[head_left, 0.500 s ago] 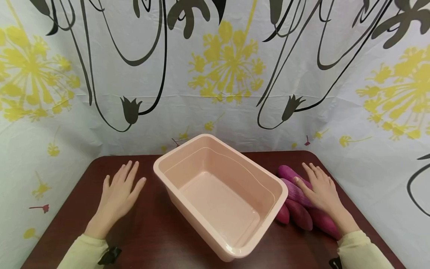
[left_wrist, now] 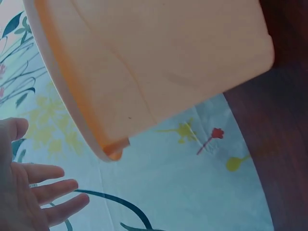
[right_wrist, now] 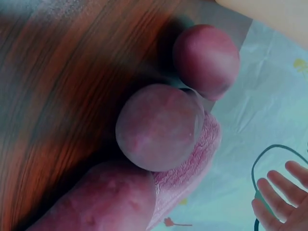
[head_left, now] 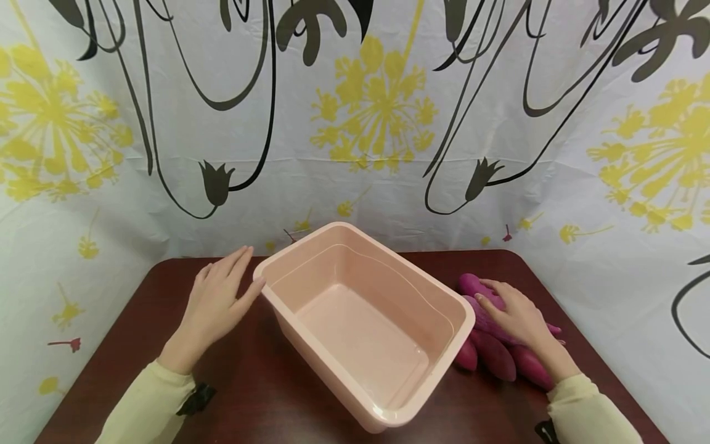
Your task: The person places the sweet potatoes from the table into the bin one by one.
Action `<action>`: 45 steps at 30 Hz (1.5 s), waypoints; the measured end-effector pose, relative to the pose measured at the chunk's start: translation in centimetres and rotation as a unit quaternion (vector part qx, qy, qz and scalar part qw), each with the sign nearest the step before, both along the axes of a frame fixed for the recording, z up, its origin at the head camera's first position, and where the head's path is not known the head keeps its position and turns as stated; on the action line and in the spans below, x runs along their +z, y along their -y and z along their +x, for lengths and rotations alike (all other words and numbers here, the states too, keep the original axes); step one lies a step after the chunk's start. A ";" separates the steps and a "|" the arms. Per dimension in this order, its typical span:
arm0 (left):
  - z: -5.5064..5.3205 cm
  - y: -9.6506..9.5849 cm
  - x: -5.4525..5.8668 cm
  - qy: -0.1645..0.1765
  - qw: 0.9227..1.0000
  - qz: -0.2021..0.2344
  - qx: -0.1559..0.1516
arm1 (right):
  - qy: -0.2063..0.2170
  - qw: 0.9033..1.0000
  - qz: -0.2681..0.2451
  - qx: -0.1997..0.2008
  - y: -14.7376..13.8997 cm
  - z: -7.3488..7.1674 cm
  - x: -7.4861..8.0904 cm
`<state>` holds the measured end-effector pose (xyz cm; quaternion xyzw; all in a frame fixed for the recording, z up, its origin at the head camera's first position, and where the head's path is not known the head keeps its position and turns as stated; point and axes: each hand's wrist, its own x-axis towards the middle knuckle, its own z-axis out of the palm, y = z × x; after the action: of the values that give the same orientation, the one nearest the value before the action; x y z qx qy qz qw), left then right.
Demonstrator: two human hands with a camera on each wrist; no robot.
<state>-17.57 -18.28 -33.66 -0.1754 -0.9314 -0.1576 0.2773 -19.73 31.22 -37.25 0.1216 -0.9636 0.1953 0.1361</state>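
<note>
A pale pink plastic basin (head_left: 360, 345) stands at an angle in the middle of the table, with nothing inside it. Beside its far left corner is my left hand (head_left: 213, 305), fingers extended, the thumb tip right at the rim in the head view. The left wrist view has that hand (left_wrist: 43, 187) with spread fingers below the basin's rim (left_wrist: 72, 106). To the basin's right lie several purple sweet potatoes (head_left: 493, 354) in a pile. My right hand (head_left: 518, 317) reaches over the pile, fingers loosely bent; in the right wrist view its fingers (right_wrist: 276, 199) show beyond the sweet potatoes (right_wrist: 159, 127).
The dark reddish-brown table (head_left: 238, 401) has its far edge against a white curtain (head_left: 310, 135) printed with yellow flowers and dark stems. The basin's near right corner overlaps the pile's left side in the head view.
My left hand has moved right and away from me, up to the basin's corner. The right hand has shifted slightly left and lower over the sweet potatoes, its fingers now more bent.
</note>
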 end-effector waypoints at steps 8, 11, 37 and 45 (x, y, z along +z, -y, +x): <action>-0.5 -0.9 0.3 0.021 0.999 -0.035 -0.009 | 0.025 0.998 -0.034 0.041 0.7 -0.1 -1.0; -0.6 -0.9 0.2 0.036 0.998 -0.048 -0.003 | 0.051 0.996 -0.047 0.061 1.0 -0.2 -1.5; -0.6 -0.7 -0.2 0.088 0.991 -0.095 0.016 | 0.079 0.991 -0.040 0.101 1.6 -0.3 -4.7; -0.6 -0.7 -0.1 0.098 0.990 -0.100 0.017 | 0.054 0.992 -0.036 0.109 1.8 -0.6 -5.1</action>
<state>-18.19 -17.62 -33.74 -0.1696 -0.9681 -0.0756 0.1682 -20.31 29.39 -42.35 0.2101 -0.9430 0.2493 0.0665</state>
